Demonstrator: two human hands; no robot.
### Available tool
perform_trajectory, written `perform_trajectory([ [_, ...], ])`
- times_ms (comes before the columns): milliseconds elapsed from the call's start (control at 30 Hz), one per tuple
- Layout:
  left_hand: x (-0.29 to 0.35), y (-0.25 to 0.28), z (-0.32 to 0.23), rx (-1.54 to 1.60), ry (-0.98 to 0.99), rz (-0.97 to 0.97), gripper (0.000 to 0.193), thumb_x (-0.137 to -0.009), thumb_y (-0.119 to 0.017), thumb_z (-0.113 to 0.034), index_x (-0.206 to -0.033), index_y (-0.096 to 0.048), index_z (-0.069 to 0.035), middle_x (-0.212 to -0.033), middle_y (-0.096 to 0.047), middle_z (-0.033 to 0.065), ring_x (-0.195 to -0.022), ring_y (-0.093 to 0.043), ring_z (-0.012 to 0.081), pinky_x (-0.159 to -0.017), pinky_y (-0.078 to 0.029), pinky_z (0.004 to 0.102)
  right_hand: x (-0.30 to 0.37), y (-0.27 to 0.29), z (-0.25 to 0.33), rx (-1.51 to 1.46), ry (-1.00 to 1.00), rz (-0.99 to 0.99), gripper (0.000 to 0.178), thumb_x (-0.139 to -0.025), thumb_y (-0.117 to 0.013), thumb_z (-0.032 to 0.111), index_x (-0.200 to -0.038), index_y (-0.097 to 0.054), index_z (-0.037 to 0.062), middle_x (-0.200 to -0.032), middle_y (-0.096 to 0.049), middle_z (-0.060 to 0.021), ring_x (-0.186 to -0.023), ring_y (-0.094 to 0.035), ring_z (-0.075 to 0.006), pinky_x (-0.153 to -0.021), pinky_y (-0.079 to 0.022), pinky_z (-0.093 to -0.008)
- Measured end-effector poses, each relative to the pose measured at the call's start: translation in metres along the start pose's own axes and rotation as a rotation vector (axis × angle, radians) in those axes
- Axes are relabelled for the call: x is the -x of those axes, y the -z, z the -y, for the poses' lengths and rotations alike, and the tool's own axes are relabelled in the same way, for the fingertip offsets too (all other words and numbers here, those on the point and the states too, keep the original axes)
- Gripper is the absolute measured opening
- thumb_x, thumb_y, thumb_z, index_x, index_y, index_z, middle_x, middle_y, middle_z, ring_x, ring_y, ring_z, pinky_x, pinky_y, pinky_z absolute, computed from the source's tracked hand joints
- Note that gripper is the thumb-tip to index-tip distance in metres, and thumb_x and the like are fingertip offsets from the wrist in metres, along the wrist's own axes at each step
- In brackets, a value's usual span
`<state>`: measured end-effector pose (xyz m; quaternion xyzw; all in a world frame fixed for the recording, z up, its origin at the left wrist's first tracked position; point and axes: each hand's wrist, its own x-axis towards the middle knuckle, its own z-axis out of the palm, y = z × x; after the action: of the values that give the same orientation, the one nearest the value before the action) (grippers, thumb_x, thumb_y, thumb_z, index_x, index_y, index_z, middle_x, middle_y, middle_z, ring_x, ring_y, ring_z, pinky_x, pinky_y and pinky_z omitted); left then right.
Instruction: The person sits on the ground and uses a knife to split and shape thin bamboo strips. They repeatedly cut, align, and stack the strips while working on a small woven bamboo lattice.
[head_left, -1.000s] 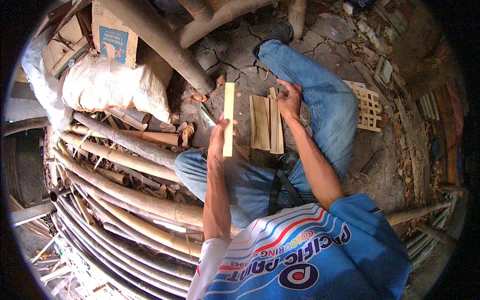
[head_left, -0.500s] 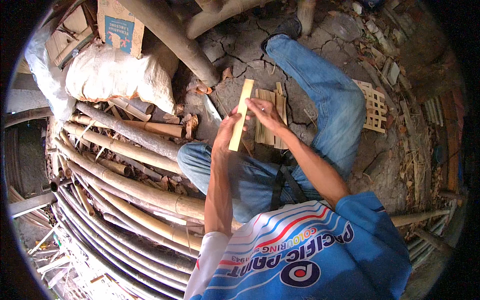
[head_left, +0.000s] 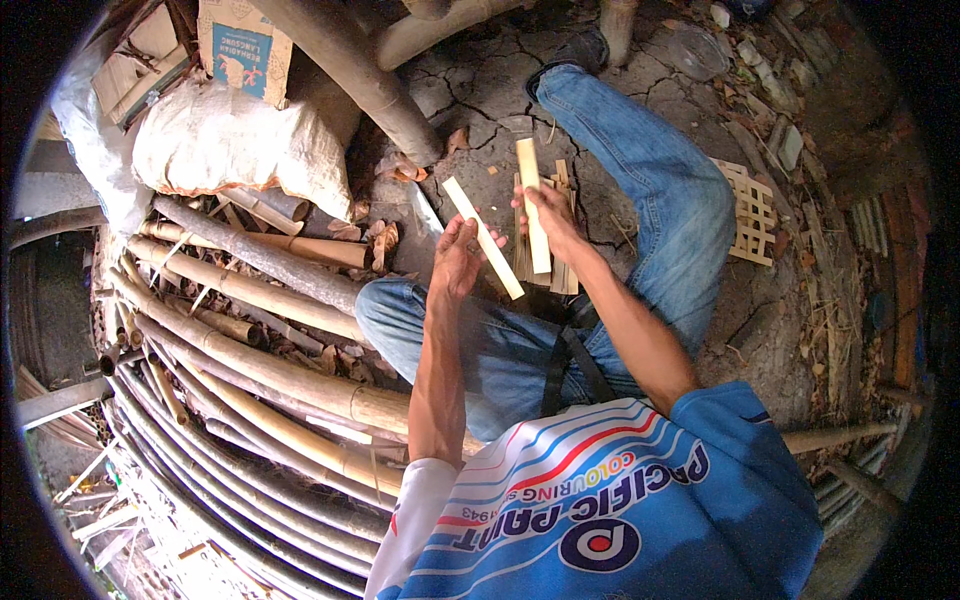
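Note:
My left hand is closed on a narrow, pale bamboo strip, which slants with its top end to the left. In my right hand is a second pale bamboo strip, slightly wider and nearly upright. The two strips are apart, side by side above my lap. Behind my right hand a stack of bamboo strips lies on the ground, partly hidden by the hand and its strip. A knife-like metal blade rests on the ground beyond my left hand; its handle is not visible.
Long bamboo poles lie stacked along my left side. A white sack and a cardboard box stand at the far left, near a slanting post. A woven bamboo lattice lies beyond my right knee.
The strips held together between both hands are now separated, one in each hand. My right hand has moved right with its strip, and the left strip now tilts the other way.

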<state>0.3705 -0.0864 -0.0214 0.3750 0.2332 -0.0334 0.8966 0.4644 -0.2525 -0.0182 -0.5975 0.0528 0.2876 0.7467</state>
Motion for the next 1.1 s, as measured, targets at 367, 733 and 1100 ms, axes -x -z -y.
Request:
perform_trajectory([
  [367,0.001,0.001,-0.003,0.079,-0.056,-0.077,0.028,-0.102,-0.046,-0.015,-0.127,-0.051,-0.004,-0.097,-0.060,0.0110,-0.093,-0.064,0.0257,-0.086,-0.058,0.0442,0.011,-0.017,-0.008,0.259,-0.003,0.138,0.044,-0.094,-0.066,0.021,-0.129,-0.051,-0.0010,-0.102,-0.065,-0.0082,-0.088,-0.062,-0.0134,-0.073,-0.053,-0.0277],
  [733,-0.003,0.003,-0.002,0.080,-0.034,-0.029,0.030,-0.103,-0.045,-0.016,-0.130,-0.050,-0.005,-0.101,-0.061,0.0112,-0.096,-0.064,0.0243,-0.087,-0.058,0.0425,0.006,-0.010,-0.015,0.308,0.073,0.138,0.045,-0.094,-0.064,0.028,-0.129,-0.055,0.0005,-0.115,-0.065,-0.0105,-0.097,-0.063,-0.0176,-0.083,-0.051,-0.0317],
  [1100,-0.004,0.013,0.001,-0.087,0.032,-0.117,0.024,-0.101,-0.052,-0.020,-0.123,-0.057,-0.012,-0.109,-0.063,-0.0024,-0.101,-0.060,0.0113,-0.084,-0.053,0.0358,0.016,-0.018,-0.014,0.424,0.147,0.266,0.048,-0.090,-0.068,0.034,-0.128,-0.060,0.0054,-0.110,-0.067,-0.0087,-0.095,-0.061,-0.0156,-0.082,-0.050,-0.0311],
])
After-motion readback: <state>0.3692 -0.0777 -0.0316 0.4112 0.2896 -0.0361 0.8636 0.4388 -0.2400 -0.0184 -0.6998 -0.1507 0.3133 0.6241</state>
